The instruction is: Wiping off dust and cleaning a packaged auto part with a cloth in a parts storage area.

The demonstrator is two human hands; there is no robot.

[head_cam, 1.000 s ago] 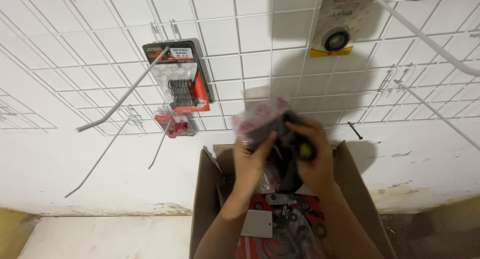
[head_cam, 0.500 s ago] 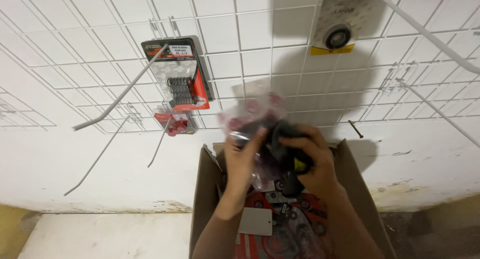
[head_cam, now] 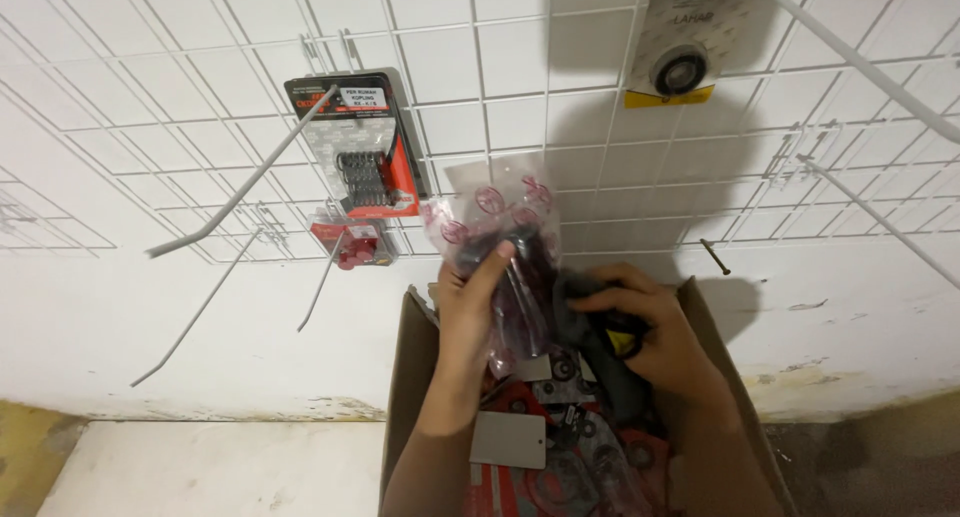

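Cardboard box [head_cam: 412, 377] of packaged parts sits nearest; above it, left hand [head_cam: 470, 312] grips a clear plastic packet [head_cam: 505, 242], right hand [head_cam: 655, 332] clasps a dark tool [head_cam: 600, 347]. Beyond, carded packages [head_cam: 360, 147] hang on a wire grid [head_cam: 520, 67].

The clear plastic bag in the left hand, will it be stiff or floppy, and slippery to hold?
The clear plastic bag probably flops: its top crumples above the left hand. The film looks glossy, so it may slip. Dark parts inside likely weigh down its lower end.
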